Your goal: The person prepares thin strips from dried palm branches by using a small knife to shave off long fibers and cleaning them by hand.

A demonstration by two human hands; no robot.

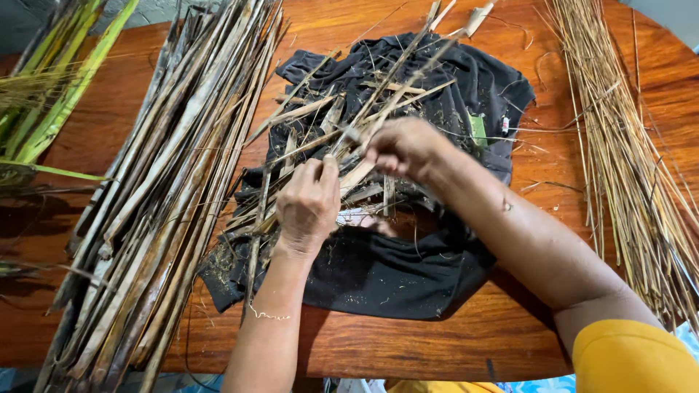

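A black cloth [386,269] lies spread on the wooden table [408,342], covered with dry brown leaf strips [328,116]. My left hand [308,206] presses down on a bunch of these strips near the cloth's middle, thumb raised. My right hand [402,148] is closed around a long thin dry strip [408,73] that runs up and away to the far right. The two hands are close together, a few centimetres apart.
A thick pile of long dry leaf blades [167,189] lies along the left of the table. A bundle of thin straw-coloured midribs [626,145] lies along the right. Green fresh leaves [51,94] sit at the far left edge.
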